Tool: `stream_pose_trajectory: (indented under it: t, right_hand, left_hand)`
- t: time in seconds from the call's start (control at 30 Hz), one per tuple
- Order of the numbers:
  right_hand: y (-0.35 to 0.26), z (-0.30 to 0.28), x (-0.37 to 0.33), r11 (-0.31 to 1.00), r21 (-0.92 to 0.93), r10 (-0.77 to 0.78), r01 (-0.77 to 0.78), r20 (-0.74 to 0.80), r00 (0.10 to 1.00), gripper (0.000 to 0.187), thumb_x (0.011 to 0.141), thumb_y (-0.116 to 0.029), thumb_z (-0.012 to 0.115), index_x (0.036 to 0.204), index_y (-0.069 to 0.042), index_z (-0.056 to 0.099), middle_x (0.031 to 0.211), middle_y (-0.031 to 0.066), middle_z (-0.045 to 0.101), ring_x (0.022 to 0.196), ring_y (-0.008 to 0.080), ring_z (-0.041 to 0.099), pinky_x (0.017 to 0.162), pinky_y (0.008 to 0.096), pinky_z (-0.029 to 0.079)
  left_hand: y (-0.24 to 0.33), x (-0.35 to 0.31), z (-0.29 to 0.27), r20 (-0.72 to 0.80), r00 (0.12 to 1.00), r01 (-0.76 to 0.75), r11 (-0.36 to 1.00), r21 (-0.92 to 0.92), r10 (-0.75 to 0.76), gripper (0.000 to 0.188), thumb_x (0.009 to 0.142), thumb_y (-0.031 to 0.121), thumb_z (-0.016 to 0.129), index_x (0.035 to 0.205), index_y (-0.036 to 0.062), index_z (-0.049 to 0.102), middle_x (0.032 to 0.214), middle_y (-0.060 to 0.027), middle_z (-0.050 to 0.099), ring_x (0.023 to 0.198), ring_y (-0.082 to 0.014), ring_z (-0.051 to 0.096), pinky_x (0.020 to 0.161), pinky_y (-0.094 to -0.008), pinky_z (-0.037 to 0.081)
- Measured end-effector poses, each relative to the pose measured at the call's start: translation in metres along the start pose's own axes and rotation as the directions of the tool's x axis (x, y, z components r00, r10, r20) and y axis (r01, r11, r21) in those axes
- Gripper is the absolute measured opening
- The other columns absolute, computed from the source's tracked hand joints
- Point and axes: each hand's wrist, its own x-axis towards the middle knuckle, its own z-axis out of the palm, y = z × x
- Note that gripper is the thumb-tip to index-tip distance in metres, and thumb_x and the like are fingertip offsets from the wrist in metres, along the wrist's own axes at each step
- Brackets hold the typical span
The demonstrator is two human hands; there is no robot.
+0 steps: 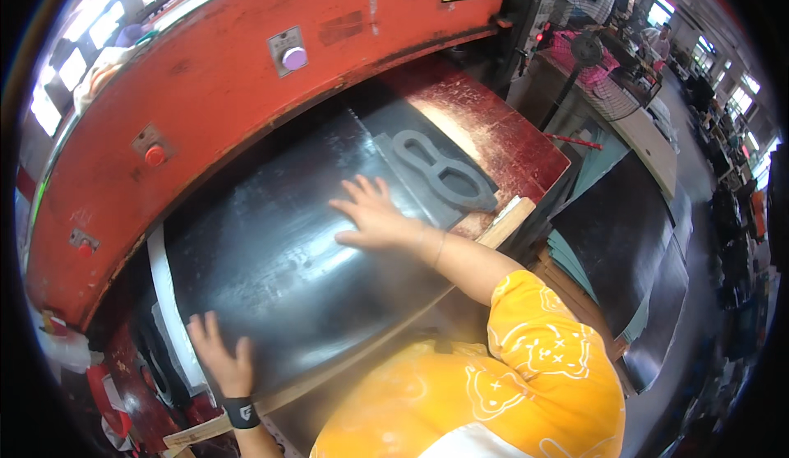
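Note:
A large glossy black sheet [279, 236] lies under the front of the orange press [222, 71]. My right hand [374, 215] is spread over the sheet's right part, palm down; whether it presses on the surface I cannot tell. Fingers apart, my left hand [220, 359] is at the sheet's near left edge, with a dark band on its wrist. Neither hand holds anything. To the right of my right hand, a grey sole-shaped piece [440, 170] with two openings lies flat on a dark sheet. A white strip [168, 293] shows along the black sheet's left edge.
Wooden rails [505, 224] edge the red worn table [526, 158] near my body. Red buttons [154, 155] and a purple button [293, 58] sit on the press front. At right are stacked black sheets [616, 219] and a fan [586, 48]. Someone [660, 43] is far back.

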Motion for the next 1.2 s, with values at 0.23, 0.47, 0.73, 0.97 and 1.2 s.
stream_pose_trajectory:
  t: [0.23, 0.47, 0.73, 0.97, 1.2]
  right_hand:
    - [0.119, -0.096, -0.066, 0.960, -0.159, 0.203, -0.230, -0.167, 0.965, 0.076, 0.080, -0.045, 0.069, 0.143, -0.013, 0.041, 0.148, 0.0222, 0.032, 0.140, 0.0393, 0.024, 0.114, 0.0545, 0.017]
    - [0.158, -0.093, -0.094, 0.973, -0.229, -0.037, 0.008, -0.123, 0.992, 0.074, 0.076, -0.048, 0.070, 0.139, -0.017, 0.045, 0.146, 0.0216, 0.035, 0.132, 0.0383, 0.036, 0.110, 0.0487, 0.029]
    - [0.115, -0.097, -0.071, 0.981, -0.139, 0.131, -0.135, -0.032, 0.991, 0.071, 0.064, -0.023, 0.073, 0.133, -0.018, 0.055, 0.145, 0.0206, 0.042, 0.130, 0.0369, 0.043, 0.109, 0.0444, 0.036]
    - [-0.030, -0.089, -0.025, 0.534, 0.836, 0.336, -0.127, -0.072, 0.939, 0.069, 0.082, -0.024, 0.060, 0.144, -0.001, 0.040, 0.122, 0.0115, 0.059, 0.099, 0.0132, 0.059, 0.090, 0.0255, 0.046]
    - [-0.193, 0.025, 0.051, 0.582, 0.779, 0.137, -0.233, 0.189, 0.972, 0.063, 0.069, -0.015, 0.073, 0.130, -0.004, 0.059, 0.131, 0.0127, 0.056, 0.115, 0.0212, 0.055, 0.098, 0.0324, 0.042]
  left_hand:
    - [0.064, 0.060, 0.030, 0.315, 0.936, 0.103, 0.978, 0.184, -0.158, 0.070, 0.076, 0.035, 0.068, 0.140, 0.0158, 0.046, 0.151, -0.0142, 0.034, 0.142, -0.0364, 0.025, 0.114, -0.0565, 0.015]
    - [0.032, 0.109, 0.054, 0.203, 0.965, 0.139, 0.979, 0.150, -0.168, 0.060, 0.084, 0.037, 0.063, 0.140, 0.0221, 0.047, 0.151, -0.0101, 0.036, 0.143, -0.0340, 0.026, 0.113, -0.0599, 0.013]
    - [-0.019, 0.073, 0.025, -0.022, 1.000, 0.017, 0.993, -0.118, -0.020, 0.050, 0.081, 0.019, 0.068, 0.128, 0.0076, 0.056, 0.137, -0.0176, 0.050, 0.132, -0.0357, 0.041, 0.111, -0.0454, 0.029]
    - [-0.072, 0.007, -0.028, 0.047, 0.998, -0.024, 0.991, -0.129, 0.030, 0.038, 0.082, 0.018, 0.067, 0.118, 0.0038, 0.062, 0.131, -0.0181, 0.056, 0.127, -0.0373, 0.047, 0.106, -0.0454, 0.036]
    - [-0.085, 0.008, -0.028, 0.037, 0.991, -0.111, 0.939, -0.326, 0.130, 0.030, 0.079, 0.015, 0.072, 0.108, 0.0065, 0.069, 0.123, -0.0138, 0.062, 0.121, -0.0346, 0.055, 0.099, -0.0405, 0.046]
